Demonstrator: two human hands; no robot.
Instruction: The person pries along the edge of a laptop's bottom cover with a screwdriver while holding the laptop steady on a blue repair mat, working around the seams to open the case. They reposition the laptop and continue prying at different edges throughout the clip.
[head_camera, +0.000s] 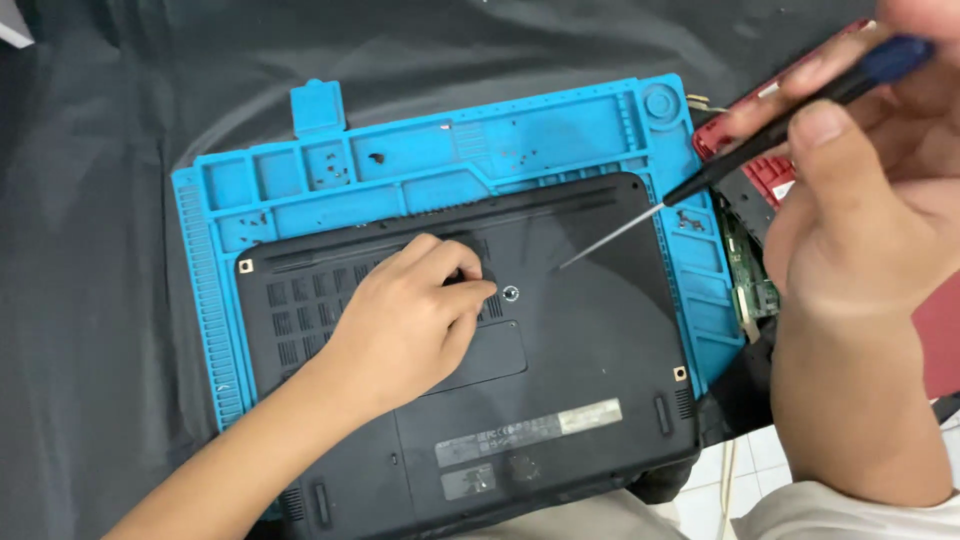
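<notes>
In the head view, a screwdriver (760, 140) is gripped in the right hand (860, 200), fingers closed around its handle; its long axis is slanted, the thin tip pointed down-left over the upturned black laptop (560, 380). The left hand (410, 320) is rested on the laptop's underside, fingers curled, atop a blue repair mat (220, 300).

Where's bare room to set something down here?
Free: black cloth left of the blue mat, and beyond its far edge. Crowded: right side, with right hand, screwdriver and red parts. Left hand covers the laptop base.
</notes>
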